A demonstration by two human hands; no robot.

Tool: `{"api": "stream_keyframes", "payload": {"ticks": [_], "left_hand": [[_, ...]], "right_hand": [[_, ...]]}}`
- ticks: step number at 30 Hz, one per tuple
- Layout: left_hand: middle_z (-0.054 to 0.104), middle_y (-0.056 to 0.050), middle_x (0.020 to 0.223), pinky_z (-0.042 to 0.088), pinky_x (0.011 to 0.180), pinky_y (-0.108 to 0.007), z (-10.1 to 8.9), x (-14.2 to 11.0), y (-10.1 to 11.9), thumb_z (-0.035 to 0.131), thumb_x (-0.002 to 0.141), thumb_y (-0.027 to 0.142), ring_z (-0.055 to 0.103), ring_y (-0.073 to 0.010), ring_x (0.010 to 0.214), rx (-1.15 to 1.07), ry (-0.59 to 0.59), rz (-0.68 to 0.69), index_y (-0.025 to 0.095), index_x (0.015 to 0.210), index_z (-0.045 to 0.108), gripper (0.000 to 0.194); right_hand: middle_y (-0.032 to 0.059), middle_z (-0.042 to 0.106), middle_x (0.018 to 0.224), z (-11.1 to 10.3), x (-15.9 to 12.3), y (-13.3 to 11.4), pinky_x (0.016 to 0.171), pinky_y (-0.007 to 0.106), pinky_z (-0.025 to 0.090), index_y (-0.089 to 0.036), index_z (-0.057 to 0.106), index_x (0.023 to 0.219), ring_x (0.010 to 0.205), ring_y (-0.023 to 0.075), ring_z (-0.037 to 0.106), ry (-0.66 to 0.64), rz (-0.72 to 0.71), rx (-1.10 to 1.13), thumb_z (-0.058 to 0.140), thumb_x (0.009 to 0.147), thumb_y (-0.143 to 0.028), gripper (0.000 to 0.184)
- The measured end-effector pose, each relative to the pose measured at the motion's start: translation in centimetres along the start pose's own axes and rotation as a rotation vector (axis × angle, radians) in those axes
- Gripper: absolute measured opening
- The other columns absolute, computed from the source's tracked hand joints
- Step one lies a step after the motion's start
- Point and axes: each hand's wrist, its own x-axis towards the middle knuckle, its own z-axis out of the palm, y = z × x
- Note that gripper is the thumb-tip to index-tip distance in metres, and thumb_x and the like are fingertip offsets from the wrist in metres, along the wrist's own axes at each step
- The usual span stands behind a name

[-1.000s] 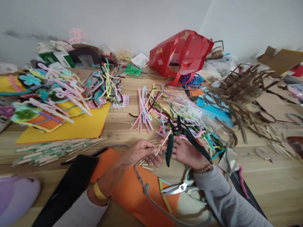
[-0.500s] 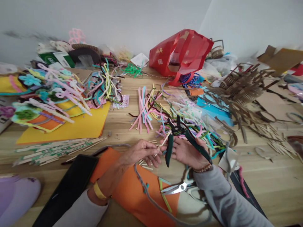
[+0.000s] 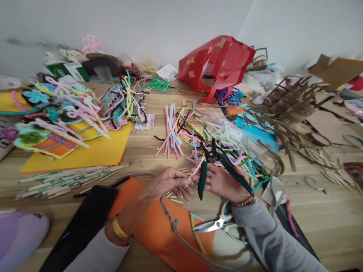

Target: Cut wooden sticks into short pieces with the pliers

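My left hand (image 3: 172, 184) pinches a thin wooden stick (image 3: 197, 168) between thumb and fingers. The stick's upper end meets the jaws of a pair of wire strippers (image 3: 203, 177) with dark green handles. My right hand (image 3: 224, 183) is turned palm up and holds the strippers, one handle under the thumb; the handles are spread apart. Several short cut stick pieces (image 3: 176, 201) lie below my left hand, partly hidden by it. White-handled scissors (image 3: 217, 225) lie with blades apart near my right wrist, partly over an orange sheet (image 3: 159, 230).
Coloured pipe cleaners (image 3: 171, 132) are heaped beyond my hands. At the left are wrapped sticks (image 3: 65, 181), a yellow sheet (image 3: 113, 151) and a black case (image 3: 82, 223). A red bag (image 3: 195, 70) stands at the back; brown woven baskets (image 3: 295, 100) are at the right.
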Motion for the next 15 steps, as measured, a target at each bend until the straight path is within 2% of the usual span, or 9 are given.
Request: {"api": "stream_keyframes", "payload": {"ticks": [5,15], "left_hand": [[0.073,-0.012,0.081,0.052,0.064,-0.027,0.07,0.18,-0.59,0.058,0.083,0.051,0.068,-0.0191,0.068,0.013,0.054,0.013,0.014,0.085,0.073,0.04],[0.073,-0.012,0.084,0.054,0.065,-0.028,-0.23,0.13,-0.88,0.061,0.082,0.052,0.069,-0.02,0.071,-0.041,0.012,0.001,0.013,0.093,0.072,0.043]], "right_hand": [[0.0187,0.056,0.13,-0.13,-0.03,0.06,0.107,0.056,0.025,-0.017,0.058,0.113,0.13,0.0358,0.043,0.009,0.005,-0.006,0.058,0.067,-0.065,0.067],[0.0194,0.058,0.128,0.09,0.07,-0.02,0.108,0.057,0.024,-0.016,0.058,0.114,0.127,0.0365,0.046,0.007,-0.001,-0.015,0.059,0.067,-0.065,0.068]]}}
